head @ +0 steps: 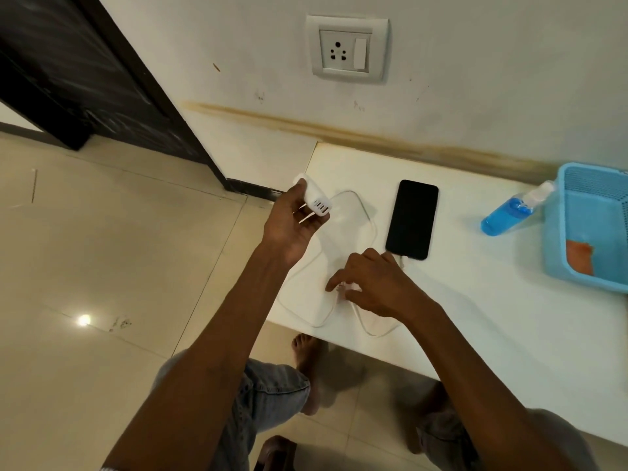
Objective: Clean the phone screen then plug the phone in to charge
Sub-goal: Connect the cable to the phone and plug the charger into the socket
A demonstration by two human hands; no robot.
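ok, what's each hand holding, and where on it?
Left hand grips the white charger adapter by its body, port end exposed. Right hand pinches the white cable near its loose end, on the table.

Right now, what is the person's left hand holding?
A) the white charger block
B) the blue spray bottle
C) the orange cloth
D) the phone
A: the left hand grips the white charger block raised over the table edge, while the phone lies flat on the table with the cable at its lower end.
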